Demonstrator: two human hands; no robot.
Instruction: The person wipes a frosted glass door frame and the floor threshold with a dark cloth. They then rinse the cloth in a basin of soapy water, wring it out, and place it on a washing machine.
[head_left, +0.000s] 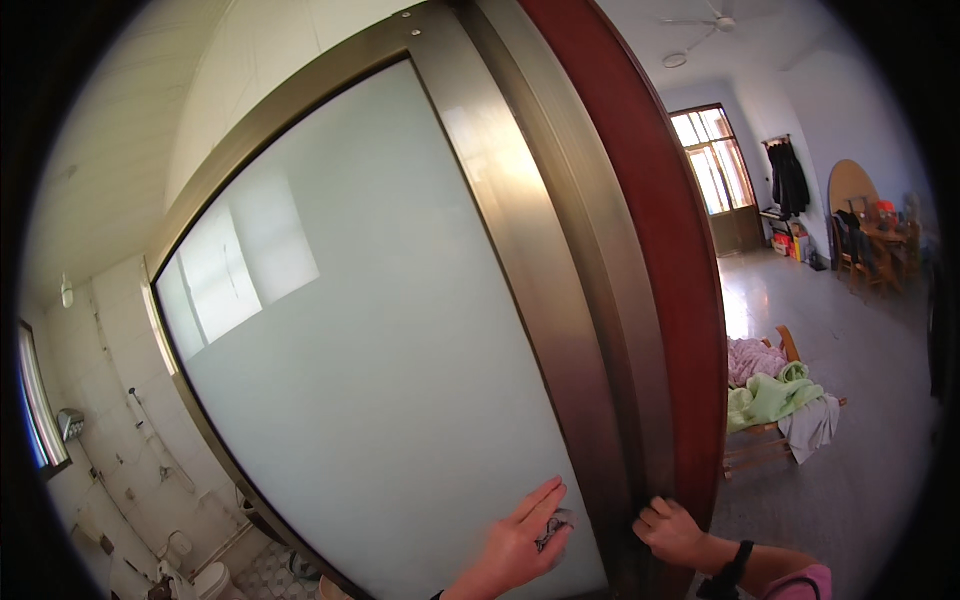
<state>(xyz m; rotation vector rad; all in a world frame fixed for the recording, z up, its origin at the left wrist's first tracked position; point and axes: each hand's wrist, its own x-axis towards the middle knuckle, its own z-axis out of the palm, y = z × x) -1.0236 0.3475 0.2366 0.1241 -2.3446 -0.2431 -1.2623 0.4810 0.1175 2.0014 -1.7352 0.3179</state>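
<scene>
A frosted glass door panel (390, 322) in a brushed metal frame (517, 187) fills the middle of the view. My left hand (521, 536) lies near the glass at its lower right corner, fingers pointing up; a small crumpled dark-and-grey thing (555, 527) shows between thumb and fingers, its kind unclear. My right hand (667, 531), with curled fingers and a black band on the wrist, is at the dark metal edge beside the red door frame (660, 262). Whether it grips anything there is hidden.
Left of the panel is a tiled bathroom with a toilet (212, 581) and a shower hose (161, 442). To the right, a wooden-framed seat (757, 450) bears pink and green cloths (772, 397). Farther back are a table with chairs (881, 232) and hanging dark clothes (787, 180).
</scene>
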